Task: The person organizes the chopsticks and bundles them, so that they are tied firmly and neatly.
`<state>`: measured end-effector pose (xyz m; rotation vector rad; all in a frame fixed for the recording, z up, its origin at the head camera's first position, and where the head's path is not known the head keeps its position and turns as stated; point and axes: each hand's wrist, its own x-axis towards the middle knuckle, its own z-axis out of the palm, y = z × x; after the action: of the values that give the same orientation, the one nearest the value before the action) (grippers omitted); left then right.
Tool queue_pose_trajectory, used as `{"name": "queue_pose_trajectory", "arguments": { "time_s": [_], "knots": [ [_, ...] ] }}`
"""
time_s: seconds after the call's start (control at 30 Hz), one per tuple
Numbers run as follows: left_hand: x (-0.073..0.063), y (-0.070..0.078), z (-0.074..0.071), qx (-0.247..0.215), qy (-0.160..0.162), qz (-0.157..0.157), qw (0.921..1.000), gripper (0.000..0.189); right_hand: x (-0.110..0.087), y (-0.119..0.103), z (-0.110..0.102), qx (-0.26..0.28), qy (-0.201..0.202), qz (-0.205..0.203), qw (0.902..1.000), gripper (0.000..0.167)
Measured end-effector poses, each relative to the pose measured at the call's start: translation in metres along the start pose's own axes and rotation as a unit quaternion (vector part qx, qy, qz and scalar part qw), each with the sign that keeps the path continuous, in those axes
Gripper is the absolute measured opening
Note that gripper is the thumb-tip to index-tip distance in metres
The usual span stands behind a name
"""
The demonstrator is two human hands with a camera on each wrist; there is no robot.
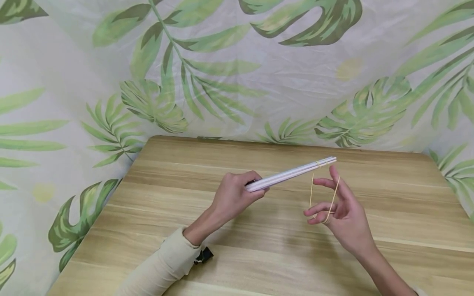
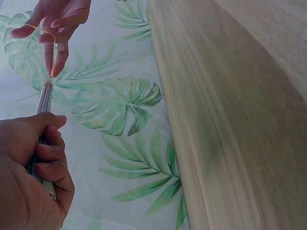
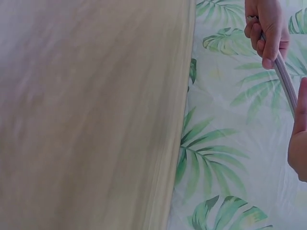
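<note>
My left hand [image 1: 232, 192] grips a bundle of slim, pale sticks [image 1: 292, 174] at its near end, and the bundle slants up to the right above the table. Yellow rubber band [image 1: 317, 163] turns circle the sticks near their far tip. Just below that tip is my right hand [image 1: 349, 224], its fingers spread apart. A second yellow rubber band [image 1: 311, 191] is stretched over the right thumb and fingers. In the left wrist view, the right hand's fingertips [image 2: 55, 74] come right to the end of the bundle. My left fingers wrap round the sticks.
Beneath both hands lies a wooden table [image 1: 177, 185] with light grain. A leaf-printed cloth [image 1: 222, 102] hangs behind it and down its left side. Close to the left sleeve [image 1: 163, 263] is a small black object [image 1: 204, 255].
</note>
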<state>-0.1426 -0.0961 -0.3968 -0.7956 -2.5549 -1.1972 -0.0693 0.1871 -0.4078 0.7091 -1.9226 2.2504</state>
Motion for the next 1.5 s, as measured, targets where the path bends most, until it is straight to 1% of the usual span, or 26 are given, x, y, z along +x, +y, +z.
{"name": "queue_pose_trajectory", "arguments": {
  "time_s": [0.13,0.23,0.3,0.43,0.47,0.5,0.57,0.63,0.7,0.73,0.77,0.87,0.93,1.0,1.13,1.23,1.4,1.5],
  "knots": [
    [0.000,-0.002,0.001,0.006,0.010,0.031,0.9995,0.006,-0.002,-0.004,-0.001,-0.010,0.007,0.047,0.9988,0.081],
    [0.001,-0.006,-0.002,0.006,0.005,0.068,0.9977,0.007,-0.002,-0.008,-0.005,-0.016,0.007,0.073,0.9972,0.063],
    [0.002,-0.009,-0.005,0.003,-0.001,0.098,0.9952,0.008,-0.002,-0.011,-0.009,-0.002,0.020,0.080,0.9966,0.053],
    [0.005,-0.013,-0.011,-0.006,-0.010,0.148,0.9889,0.009,0.000,-0.014,-0.020,0.063,0.041,0.068,0.9949,0.038],
    [0.006,-0.013,-0.013,-0.008,-0.012,0.157,0.9874,0.009,0.000,-0.013,-0.022,0.078,0.041,0.062,0.9942,0.038],
    [0.007,-0.013,-0.014,-0.009,-0.014,0.163,0.9864,0.009,0.000,-0.013,-0.024,0.089,0.040,0.058,0.9936,0.045],
    [0.008,-0.014,-0.016,-0.010,-0.018,0.171,0.9851,0.009,0.000,-0.012,-0.026,0.108,0.043,0.046,0.9921,0.070],
    [0.008,-0.013,-0.018,-0.010,-0.024,0.176,0.9840,0.009,0.001,-0.010,-0.026,0.129,0.048,0.032,0.9900,0.085],
    [0.008,-0.013,-0.018,-0.009,-0.030,0.181,0.9830,0.008,0.001,-0.008,-0.026,0.146,0.052,0.017,0.9879,0.085],
    [0.008,-0.013,-0.019,-0.007,-0.033,0.184,0.9824,0.008,0.001,-0.007,-0.026,0.155,0.053,0.008,0.9865,0.079],
    [0.008,-0.013,-0.019,-0.004,-0.036,0.187,0.9817,0.009,0.000,-0.006,-0.025,0.162,0.054,0.001,0.9854,0.077],
    [0.008,-0.013,-0.020,0.007,-0.043,0.196,0.9797,0.009,0.000,-0.007,-0.023,0.154,0.061,-0.006,0.9861,0.052],
    [0.008,-0.012,-0.020,0.016,-0.047,0.201,0.9784,0.009,-0.001,-0.009,-0.021,0.134,0.065,-0.002,0.9889,0.037],
    [0.008,-0.012,-0.020,0.023,-0.050,0.206,0.9771,0.009,0.000,-0.010,-0.019,0.112,0.072,0.006,0.9911,0.030],
    [0.008,-0.011,-0.020,0.036,-0.054,0.213,0.9749,0.009,0.001,-0.009,-0.016,0.103,0.091,0.016,0.9904,0.030],
    [0.008,-0.011,-0.020,0.044,-0.060,0.215,0.9739,0.007,0.002,-0.010,-0.014,0.086,0.107,0.026,0.9902,0.029],
    [0.007,-0.009,-0.020,0.058,-0.067,0.213,0.9730,0.007,0.004,-0.012,-0.016,0.034,0.105,0.042,0.9930,0.028],
    [0.007,-0.008,-0.020,0.064,-0.069,0.209,0.9735,0.007,0.004,-0.010,-0.019,0.041,0.087,0.026,0.9951,0.030]
  ]
}}
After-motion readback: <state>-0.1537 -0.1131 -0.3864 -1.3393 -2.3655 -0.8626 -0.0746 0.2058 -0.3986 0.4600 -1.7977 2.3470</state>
